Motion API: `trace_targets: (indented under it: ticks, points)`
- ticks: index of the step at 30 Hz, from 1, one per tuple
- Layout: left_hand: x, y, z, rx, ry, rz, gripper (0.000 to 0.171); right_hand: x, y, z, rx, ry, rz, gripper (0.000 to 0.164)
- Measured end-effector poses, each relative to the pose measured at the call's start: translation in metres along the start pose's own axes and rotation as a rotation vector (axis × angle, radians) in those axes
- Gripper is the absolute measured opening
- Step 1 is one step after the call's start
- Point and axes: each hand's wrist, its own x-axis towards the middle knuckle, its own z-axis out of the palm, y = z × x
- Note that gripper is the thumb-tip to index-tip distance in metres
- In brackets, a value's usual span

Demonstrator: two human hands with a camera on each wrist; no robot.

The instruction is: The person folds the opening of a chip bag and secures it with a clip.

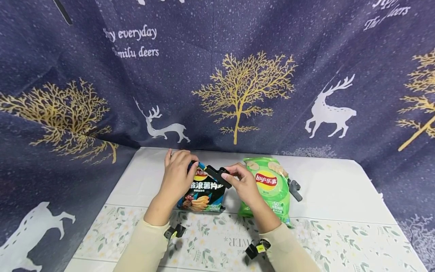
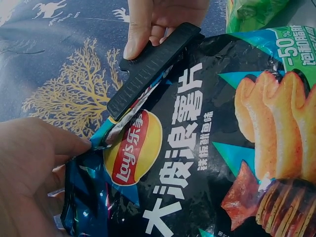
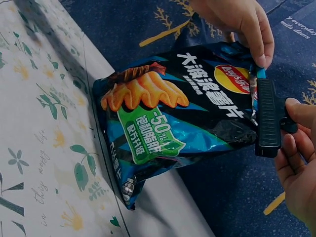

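A black and blue Lay's chip bag (image 1: pixel 204 194) stands upright on the table, its top edge slanting. My left hand (image 1: pixel 177 174) pinches the bag's top left corner between thumb and fingers, clearest in the left wrist view. Along the right part of that top edge lies a long black bag clip (image 2: pixel 153 71). My right hand (image 1: pixel 244 185) pinches the clip's handle between thumb and fingers. In the right wrist view the clip (image 3: pixel 268 118) sits over the folded edge, stopping short of the left fingertips.
A green Lay's bag (image 1: pixel 268 196) lies just right of my right hand. Beside its right edge rests a dark grey clip (image 1: pixel 295 190). The table (image 1: pixel 326 192) has a white back half and a floral front. A dark blue cloth (image 1: pixel 190 68) with trees and deer hangs behind.
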Motion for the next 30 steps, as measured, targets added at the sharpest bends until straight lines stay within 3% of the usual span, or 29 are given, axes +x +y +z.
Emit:
trace_targets:
  ticks: [16, 30]
  points:
    - [0.0005, 0.0010, -0.0013, 0.001, -0.014, -0.007, 0.011, -0.0010, -0.0015, 0.0050, 0.024, 0.024, 0.056, 0.018]
    - [0.0006, 0.0030, -0.0037, 0.006, -0.019, -0.006, 0.012, -0.0006, -0.0013, 0.0098, 0.026, 0.024, 0.033, 0.019]
